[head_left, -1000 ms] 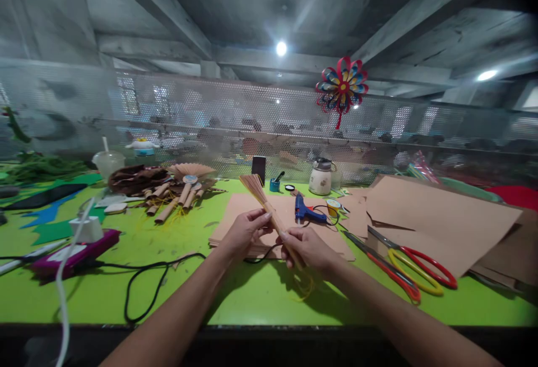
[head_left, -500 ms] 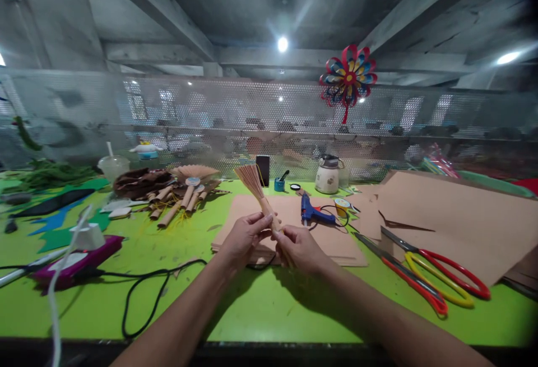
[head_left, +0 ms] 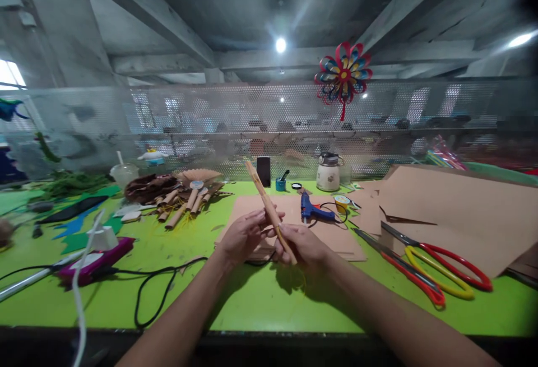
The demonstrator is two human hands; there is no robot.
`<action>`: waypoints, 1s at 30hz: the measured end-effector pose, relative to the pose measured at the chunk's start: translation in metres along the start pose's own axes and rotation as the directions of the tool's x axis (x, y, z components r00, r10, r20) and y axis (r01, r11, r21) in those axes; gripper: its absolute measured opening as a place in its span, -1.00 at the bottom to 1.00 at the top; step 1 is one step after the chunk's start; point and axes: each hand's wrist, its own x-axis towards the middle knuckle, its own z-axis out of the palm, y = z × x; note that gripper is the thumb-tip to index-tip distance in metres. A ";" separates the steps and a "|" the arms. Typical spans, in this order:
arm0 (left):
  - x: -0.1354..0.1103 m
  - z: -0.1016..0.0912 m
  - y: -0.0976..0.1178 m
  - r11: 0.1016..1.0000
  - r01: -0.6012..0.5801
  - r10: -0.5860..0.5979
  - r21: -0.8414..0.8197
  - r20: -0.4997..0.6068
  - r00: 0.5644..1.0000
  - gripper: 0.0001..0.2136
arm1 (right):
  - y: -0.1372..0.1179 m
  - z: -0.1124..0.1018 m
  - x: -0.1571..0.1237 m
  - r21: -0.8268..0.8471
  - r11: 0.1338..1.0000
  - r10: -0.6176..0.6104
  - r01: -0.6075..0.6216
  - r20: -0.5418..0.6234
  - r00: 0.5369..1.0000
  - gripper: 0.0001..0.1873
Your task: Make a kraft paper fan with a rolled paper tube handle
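Note:
A folded brown paper fan (head_left: 269, 204) slants up and away in front of me, its narrow edge facing me. Its handle end lies in my right hand (head_left: 303, 244), with the fingers wrapped round it. Bent fingers of my left hand (head_left: 244, 236) touch the middle of the fan from the left, and some fingertips are hidden behind it. Thin yellow strands hang below my right hand. Under and beyond both hands lies a stack of brown paper sheets (head_left: 336, 238). On that stack rests a blue glue gun (head_left: 315, 210).
Large scissors (head_left: 441, 266) and a big brown sheet (head_left: 458, 210) lie at right. Finished-looking paper fans (head_left: 193, 199) are heaped at left, near a purple power strip (head_left: 101, 260) with trailing cords. A flask (head_left: 328, 173) and phone (head_left: 263, 172) stand at the back.
The fan has turned in my hands, from showing its pleats to showing its narrow edge. My left fingers have loosened from a pinch. The view has shifted slightly left.

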 end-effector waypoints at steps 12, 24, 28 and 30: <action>-0.002 0.002 -0.003 0.998 -0.031 0.030 -0.046 -0.016 0.999 -0.68 | -0.012 0.001 -0.012 0.210 0.954 0.145 -0.215 0.303 0.942 -0.67; 0.007 -0.017 0.011 0.982 -0.166 0.133 -0.087 -0.299 0.945 -0.86 | -0.007 0.007 -0.012 -0.109 0.988 0.106 -0.107 -0.017 0.994 -0.60; 0.008 -0.024 0.015 0.973 -0.202 0.155 -0.107 -0.342 0.927 -0.86 | -0.003 0.004 -0.012 -0.235 0.966 0.084 -0.108 -0.110 0.990 -0.64; 0.008 -0.026 0.016 0.970 -0.214 0.161 -0.115 -0.357 0.920 -0.87 | -0.002 0.003 -0.010 -0.295 0.951 0.059 -0.091 -0.116 0.992 -0.60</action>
